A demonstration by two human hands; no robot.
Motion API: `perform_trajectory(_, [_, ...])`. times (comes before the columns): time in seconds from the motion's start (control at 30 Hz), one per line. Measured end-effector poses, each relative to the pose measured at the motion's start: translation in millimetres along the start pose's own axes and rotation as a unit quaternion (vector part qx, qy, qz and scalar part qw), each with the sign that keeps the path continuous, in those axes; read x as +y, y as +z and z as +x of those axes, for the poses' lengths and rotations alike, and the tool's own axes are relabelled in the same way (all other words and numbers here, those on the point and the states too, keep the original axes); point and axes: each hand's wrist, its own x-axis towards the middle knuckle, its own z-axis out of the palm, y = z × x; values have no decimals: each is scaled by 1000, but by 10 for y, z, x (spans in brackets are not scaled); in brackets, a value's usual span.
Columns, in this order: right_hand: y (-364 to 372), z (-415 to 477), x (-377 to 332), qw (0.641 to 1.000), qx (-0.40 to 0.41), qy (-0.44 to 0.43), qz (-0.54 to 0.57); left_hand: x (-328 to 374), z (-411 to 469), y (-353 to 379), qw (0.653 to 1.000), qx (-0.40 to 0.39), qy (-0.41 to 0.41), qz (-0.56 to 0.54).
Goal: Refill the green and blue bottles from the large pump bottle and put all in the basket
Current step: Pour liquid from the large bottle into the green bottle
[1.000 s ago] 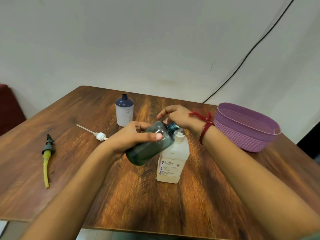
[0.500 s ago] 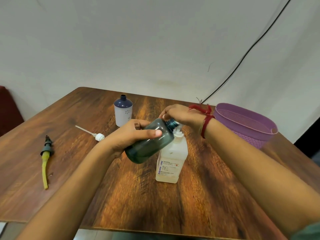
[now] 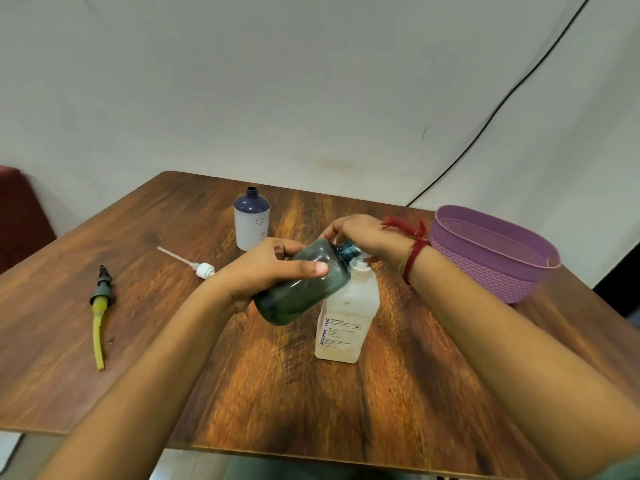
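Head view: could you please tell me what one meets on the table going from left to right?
Dark pump head with yellow tube → white pump with dip tube → blue bottle → green bottle, tilted in the left hand → large pump bottle → purple basket.

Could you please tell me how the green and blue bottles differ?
The green bottle is tilted in the left hand, neck at the pump bottle; the blue bottle stands upright on the table, untouched. The green is see-through; the blue has a white body. Both are uncapped.
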Motion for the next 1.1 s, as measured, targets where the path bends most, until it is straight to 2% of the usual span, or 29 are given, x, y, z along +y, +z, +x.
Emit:
perform_trajectory(0.1, [-46,4,-55,1000,0,-12,-24,19,-8,10,1000,-6,5,-19])
perform_trajectory(0.37, [1,12,-6,1000,12,-3,-4,-5,-11,10,1000,-5,-1,-15])
perform_trajectory(0.77, [-60,-6,-37,999,-12,-14,-49,23,2,12,1000,-8,-4,-20])
perform_trajectory(1.1, [-32,36,-19,1000,14,-23,-14,8,-7,16,1000,5,-1,-21])
